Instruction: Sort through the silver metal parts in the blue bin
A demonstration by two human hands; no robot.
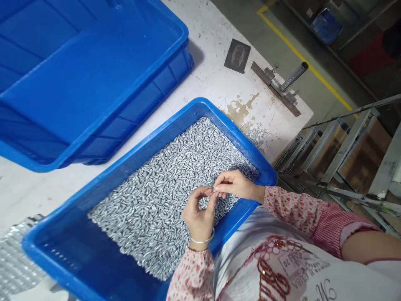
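Note:
A blue plastic tray [269,170] holds a thick layer of small, elongated silver metal pieces [163,200]. Over the near right part of that layer, my left hand [200,213], with a bracelet at the wrist, is closed in a pinch. Its fingertips meet those of my right hand [236,184], also pinched. Between them is a tiny silver piece, mostly covered by the fingers, which I take to be one of the metal pieces. Both hands are above the pile, with the right wrist over the tray's rim.
A larger blue crate [150,90] stands on the white worktable [213,25] beyond the tray. A dark square plate [237,56] and a metal clamp fixture [277,88] are near the table's far edge. Loose pieces [256,136] lie beside the tray. A metal rack [360,154] stands at right.

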